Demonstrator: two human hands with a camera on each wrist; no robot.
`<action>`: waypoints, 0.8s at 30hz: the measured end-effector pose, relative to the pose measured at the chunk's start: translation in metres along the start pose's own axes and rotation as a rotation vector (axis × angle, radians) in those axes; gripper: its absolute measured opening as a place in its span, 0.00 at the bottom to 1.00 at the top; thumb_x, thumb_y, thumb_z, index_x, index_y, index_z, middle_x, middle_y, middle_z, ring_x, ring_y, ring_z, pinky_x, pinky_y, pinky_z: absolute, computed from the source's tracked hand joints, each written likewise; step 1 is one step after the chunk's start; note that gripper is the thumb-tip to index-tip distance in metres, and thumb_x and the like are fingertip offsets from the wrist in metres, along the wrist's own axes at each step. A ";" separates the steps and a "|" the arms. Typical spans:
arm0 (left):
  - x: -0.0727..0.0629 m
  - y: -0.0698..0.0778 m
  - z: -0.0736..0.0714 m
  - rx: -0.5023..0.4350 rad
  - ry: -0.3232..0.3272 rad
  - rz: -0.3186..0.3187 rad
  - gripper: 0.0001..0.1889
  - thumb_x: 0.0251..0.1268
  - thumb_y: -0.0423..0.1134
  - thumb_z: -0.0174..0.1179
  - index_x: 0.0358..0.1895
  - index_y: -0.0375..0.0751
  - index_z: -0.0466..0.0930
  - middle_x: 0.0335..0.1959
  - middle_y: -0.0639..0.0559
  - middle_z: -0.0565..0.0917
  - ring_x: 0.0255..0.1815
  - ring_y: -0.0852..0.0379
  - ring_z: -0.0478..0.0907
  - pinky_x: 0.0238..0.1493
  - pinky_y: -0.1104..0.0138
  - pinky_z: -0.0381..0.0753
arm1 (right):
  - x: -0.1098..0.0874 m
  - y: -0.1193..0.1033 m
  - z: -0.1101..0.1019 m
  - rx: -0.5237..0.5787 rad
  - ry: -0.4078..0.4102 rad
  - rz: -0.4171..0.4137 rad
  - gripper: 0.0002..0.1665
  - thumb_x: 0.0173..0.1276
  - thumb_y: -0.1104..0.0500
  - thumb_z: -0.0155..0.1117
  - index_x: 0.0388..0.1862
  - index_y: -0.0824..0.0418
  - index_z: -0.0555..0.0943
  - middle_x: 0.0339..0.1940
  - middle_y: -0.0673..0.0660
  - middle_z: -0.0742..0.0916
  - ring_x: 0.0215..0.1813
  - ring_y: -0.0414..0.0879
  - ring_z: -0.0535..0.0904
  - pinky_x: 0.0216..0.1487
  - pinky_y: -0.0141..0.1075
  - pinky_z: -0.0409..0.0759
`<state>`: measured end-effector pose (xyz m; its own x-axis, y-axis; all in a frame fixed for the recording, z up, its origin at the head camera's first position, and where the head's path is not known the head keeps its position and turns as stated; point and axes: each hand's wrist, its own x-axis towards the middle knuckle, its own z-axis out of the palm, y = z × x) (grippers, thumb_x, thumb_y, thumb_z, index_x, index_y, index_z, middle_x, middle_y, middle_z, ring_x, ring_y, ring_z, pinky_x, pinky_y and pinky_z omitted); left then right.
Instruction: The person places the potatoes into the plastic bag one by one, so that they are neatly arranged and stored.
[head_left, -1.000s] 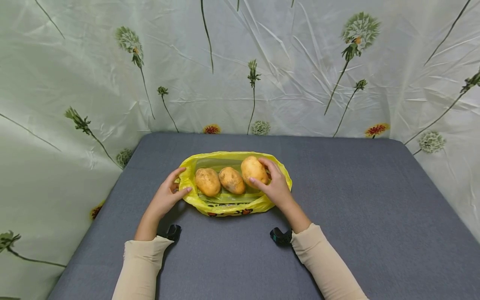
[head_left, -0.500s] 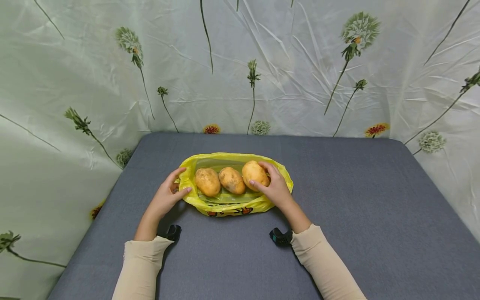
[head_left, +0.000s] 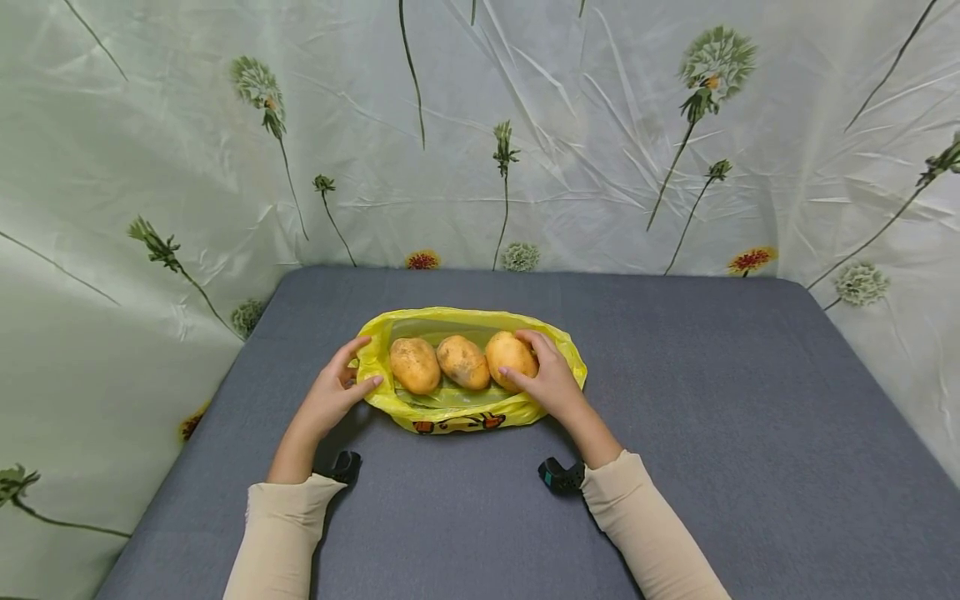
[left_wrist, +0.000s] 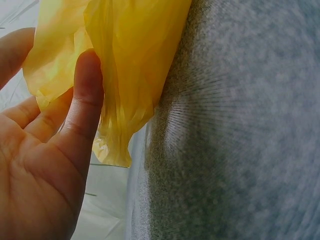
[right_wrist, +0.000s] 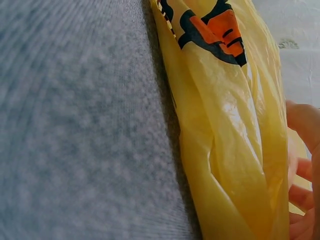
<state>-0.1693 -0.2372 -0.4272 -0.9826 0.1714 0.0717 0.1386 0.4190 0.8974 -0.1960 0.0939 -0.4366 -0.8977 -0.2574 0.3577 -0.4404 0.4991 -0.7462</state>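
A yellow plastic bag lies on its base on the table, its wide mouth facing up. Three potatoes sit in a row in it: a left potato, a middle potato and a right potato. My right hand reaches in over the rim and holds the right potato between thumb and fingers. At the bag's left end, my left hand grips the side; in the left wrist view its thumb presses the crinkled plastic. The bag's wall hides the right potato in the right wrist view.
The table has a grey cloth surface. Behind it and to the sides hangs a pale curtain printed with flowers. Black wrist devices show beside both rolled beige sleeves.
My right hand has lowered the right potato a little, down into the bag beside the middle one. The left hand has stayed at the bag's left end.
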 end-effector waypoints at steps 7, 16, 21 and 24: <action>0.001 0.001 0.000 0.025 0.001 0.006 0.35 0.59 0.38 0.59 0.68 0.42 0.52 0.61 0.36 0.61 0.48 0.40 0.71 0.37 0.63 0.73 | 0.000 -0.001 -0.002 -0.003 0.018 -0.031 0.31 0.56 0.55 0.67 0.57 0.64 0.69 0.55 0.61 0.74 0.56 0.52 0.68 0.52 0.48 0.67; 0.001 0.007 -0.002 0.124 0.019 0.051 0.34 0.59 0.39 0.60 0.67 0.41 0.55 0.60 0.35 0.57 0.48 0.38 0.67 0.40 0.52 0.71 | -0.003 -0.008 -0.014 -0.021 0.059 -0.146 0.27 0.59 0.58 0.64 0.55 0.66 0.71 0.55 0.61 0.74 0.56 0.53 0.69 0.53 0.46 0.67; -0.001 0.011 -0.002 0.185 0.065 0.113 0.32 0.59 0.38 0.59 0.66 0.39 0.57 0.63 0.35 0.51 0.52 0.38 0.61 0.41 0.50 0.69 | -0.006 -0.012 -0.027 -0.024 0.105 -0.224 0.25 0.59 0.62 0.64 0.55 0.67 0.71 0.54 0.61 0.75 0.54 0.53 0.70 0.51 0.44 0.68; -0.001 0.016 -0.002 0.236 0.095 0.143 0.33 0.59 0.39 0.60 0.66 0.38 0.56 0.66 0.36 0.47 0.58 0.37 0.55 0.44 0.48 0.67 | -0.009 -0.015 -0.037 -0.041 0.114 -0.250 0.25 0.59 0.63 0.63 0.55 0.67 0.70 0.55 0.62 0.74 0.57 0.52 0.68 0.53 0.43 0.67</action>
<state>-0.1661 -0.2326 -0.4126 -0.9567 0.1642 0.2402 0.2903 0.5941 0.7502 -0.1821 0.1194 -0.4082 -0.7554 -0.2831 0.5909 -0.6469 0.4658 -0.6038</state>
